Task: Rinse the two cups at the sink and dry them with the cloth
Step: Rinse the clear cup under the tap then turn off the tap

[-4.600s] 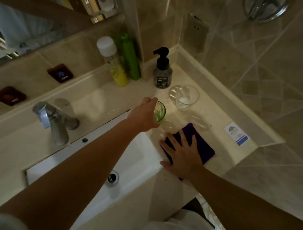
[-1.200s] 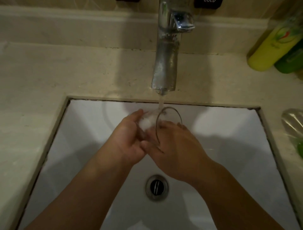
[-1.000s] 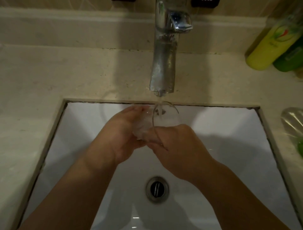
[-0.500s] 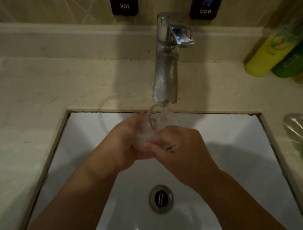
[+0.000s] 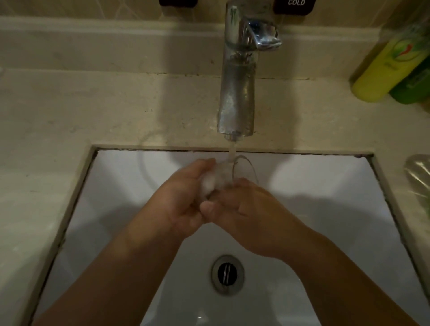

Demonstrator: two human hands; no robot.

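Setting: a head-worn camera looks down at a white rectangular sink (image 5: 325, 209) set into a beige stone counter (image 5: 116, 111), in dim light.
Tap: a chrome tap (image 5: 237, 93) stands at the upper centre of the frame, its lever pointing right; a thin stream of water (image 5: 232, 150) falls from the spout.
Clear cup: a clear glass cup (image 5: 229, 176) sits at the centre of the frame, over the basin and directly under the stream, tilted on its side with its round rim facing right and away.
Left hand: the left hand (image 5: 183, 197) comes in from the lower left, fingers curled round the base end of the cup, clamped on it.
Right hand: the right hand (image 5: 246, 211) comes in from the lower right, pressed against the left hand and gripping the cup's near edge, its thumb lying across the front.
Drain: a round metal drain (image 5: 227, 274) lies in the basin below the hands, lower centre.
Green cup: at the right edge, on the counter, part of a glass cup with a green tint (image 5: 418, 181) shows, cut off by the frame.
Bottles: a yellow bottle (image 5: 381, 69) and a green bottle (image 5: 411, 88) stand in the upper right corner, side by side.
Wall labels: a dark plate reading COLD (image 5: 295, 5) is at the top edge, right of the tap; another dark plate (image 5: 178, 2) is left of it, its text cropped.
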